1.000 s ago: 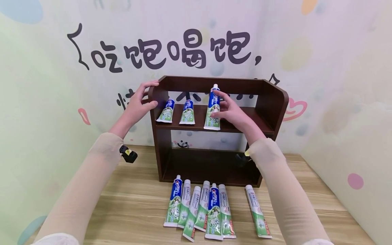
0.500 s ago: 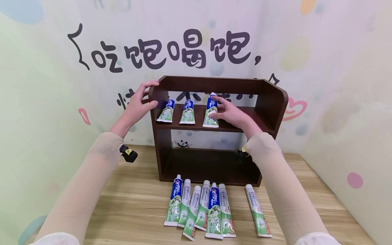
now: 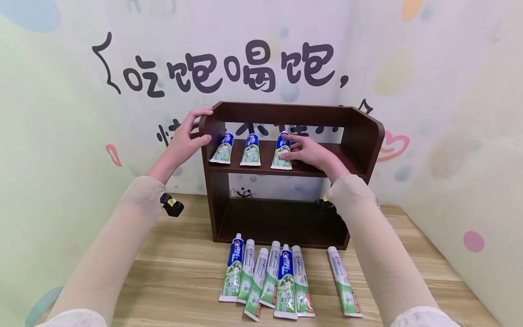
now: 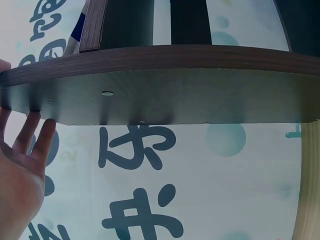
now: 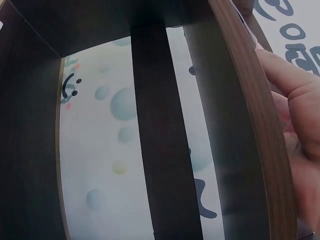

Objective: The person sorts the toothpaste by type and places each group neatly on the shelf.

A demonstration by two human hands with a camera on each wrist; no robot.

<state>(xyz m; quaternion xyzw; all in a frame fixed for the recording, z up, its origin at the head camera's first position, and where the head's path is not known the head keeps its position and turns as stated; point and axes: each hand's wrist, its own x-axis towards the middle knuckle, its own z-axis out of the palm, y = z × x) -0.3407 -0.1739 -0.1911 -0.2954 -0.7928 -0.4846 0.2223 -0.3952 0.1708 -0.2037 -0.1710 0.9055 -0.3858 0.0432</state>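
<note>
Right hand: grip pinched on Crest tube, tube on upper shelf, right of two matching tubes. Left hand: grip clamped on rack's left side panel. Seven loose tubes on tabletop.

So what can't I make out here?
Head view: right edge of the rightmost shelf tube, covered by the right hand.
Head view: fine print on the rightmost table tube, too small.
Left wrist: part of the left hand, cut off by the left edge.
Right wrist: most of that shelf tube, behind the shelf board.
</note>
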